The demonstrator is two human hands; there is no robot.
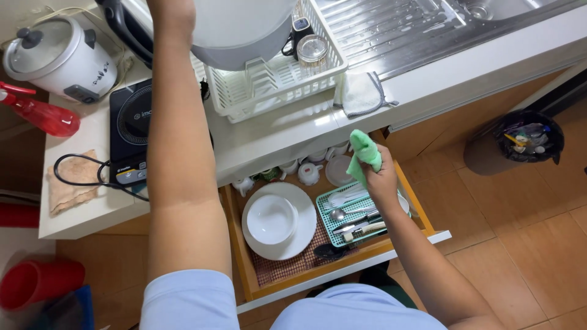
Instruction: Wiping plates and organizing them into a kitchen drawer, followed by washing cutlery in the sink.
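Our right hand (384, 180) clenches a soft green cloth (365, 154) above the open drawer's (244, 244) cutlery tray (342, 211), near the counter edge (275, 143). Our left hand (174, 15) reaches a smooth grey pot (244, 30) over the rack (275, 82); its grip we cannot tell.

The cloth (365, 153) in the right hand (384, 182) is soft green fabric. The drainboard (391, 30) is ribbed, shiny wet metal. The rack (275, 82) is white plastic. The plates (287, 235) and bowl (271, 218) are glossy white ceramic. The drawer (244, 256) is smooth wood, the basket (333, 229) green plastic mesh, the floor (520, 244) matt tile.
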